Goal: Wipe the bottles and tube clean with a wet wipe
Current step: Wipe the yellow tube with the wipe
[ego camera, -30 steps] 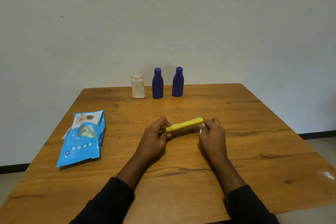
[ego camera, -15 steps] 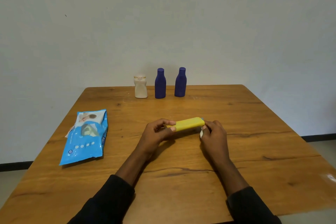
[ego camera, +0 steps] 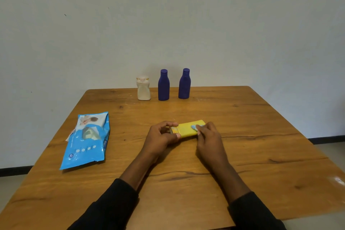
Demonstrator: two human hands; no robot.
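A yellow tube [ego camera: 188,129] lies crosswise just above the middle of the wooden table [ego camera: 242,164]. My left hand [ego camera: 161,137] grips its cap end. My right hand [ego camera: 209,137] presses a small bunched wet wipe [ego camera: 195,127] against the tube's broad flat side. At the table's far edge stand a white bottle [ego camera: 143,88] and two dark blue bottles [ego camera: 163,85] [ego camera: 184,84], upright in a row and apart from my hands.
A blue pack of wet wipes [ego camera: 86,139] lies flat on the left of the table, its flap partly lifted. A plain wall rises behind the far edge. The table's near and right edges drop to the floor.
The tube has turned in my hands, from showing its thin edge to showing its broad side. My right hand has slid the wipe onto that side.
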